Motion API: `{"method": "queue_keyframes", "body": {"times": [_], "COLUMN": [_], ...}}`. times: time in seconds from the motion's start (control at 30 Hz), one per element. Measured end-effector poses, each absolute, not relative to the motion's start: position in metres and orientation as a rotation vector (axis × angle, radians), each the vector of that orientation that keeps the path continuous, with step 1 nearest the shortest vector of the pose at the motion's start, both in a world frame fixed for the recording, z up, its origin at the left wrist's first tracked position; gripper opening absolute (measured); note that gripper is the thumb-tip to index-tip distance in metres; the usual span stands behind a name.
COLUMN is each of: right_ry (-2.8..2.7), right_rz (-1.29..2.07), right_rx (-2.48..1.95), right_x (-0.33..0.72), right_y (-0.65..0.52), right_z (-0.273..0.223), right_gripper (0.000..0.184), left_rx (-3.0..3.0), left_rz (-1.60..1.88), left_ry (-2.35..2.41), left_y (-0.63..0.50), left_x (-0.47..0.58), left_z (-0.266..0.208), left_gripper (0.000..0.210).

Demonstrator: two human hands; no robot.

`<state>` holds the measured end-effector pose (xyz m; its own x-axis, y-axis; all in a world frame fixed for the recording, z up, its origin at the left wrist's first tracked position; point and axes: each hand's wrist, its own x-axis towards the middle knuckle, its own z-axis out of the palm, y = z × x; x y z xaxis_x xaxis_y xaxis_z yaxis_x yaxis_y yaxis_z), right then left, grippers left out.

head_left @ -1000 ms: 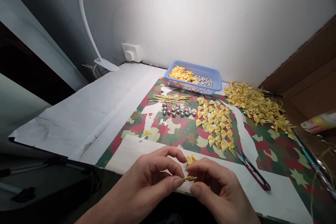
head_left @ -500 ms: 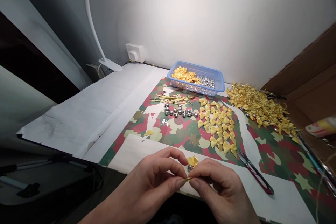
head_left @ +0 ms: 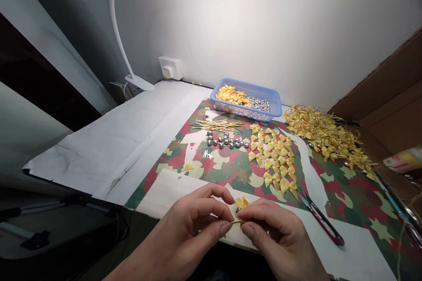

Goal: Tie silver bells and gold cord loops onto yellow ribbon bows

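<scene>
Between my two hands runs a short piece of gold twist tie (head_left: 236, 222). My left hand (head_left: 201, 217) pinches one end of it with thumb and index finger. The other end is pinched by my right hand (head_left: 275, 228). Just above the fingertips a yellow ribbon bow (head_left: 242, 202) stands over a silver bell (head_left: 238, 210), which is partly hidden by my right index finger. Several more yellow bows (head_left: 273, 158) lie in rows on the camouflage mat. Left of them are loose silver bells (head_left: 227, 140) and a bundle of gold ties (head_left: 217, 125).
A blue basket (head_left: 277, 107) with bows and bells stands at the back. Finished-looking bow pieces with ties are heaped (head_left: 326, 136) at the right. Scissors (head_left: 321, 219) lie near my right hand. A white lamp (head_left: 140, 82) stands at the back left.
My fingertips have drawn slightly apart, and more of the gold tie shows between them. My right fingers now cover more of the bell.
</scene>
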<state>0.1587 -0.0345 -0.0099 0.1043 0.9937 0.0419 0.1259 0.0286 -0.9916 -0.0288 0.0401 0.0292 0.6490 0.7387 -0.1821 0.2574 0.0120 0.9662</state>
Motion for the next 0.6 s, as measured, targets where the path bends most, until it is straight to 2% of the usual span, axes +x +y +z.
{"method": "queue_keyframes", "body": {"times": [0.6], "right_ry": [-1.427], "right_rz": [0.987], "right_rx": [-1.361], "right_x": [0.1572], "right_y": [-0.0341], "right_z": [-0.007], "right_gripper": [0.018], "left_rx": [1.529], "left_rz": [0.433], "left_ry": [0.783], "left_y": [0.0416], "left_x": [-0.0317], "left_z": [0.0245], "left_gripper": [0.019]}}
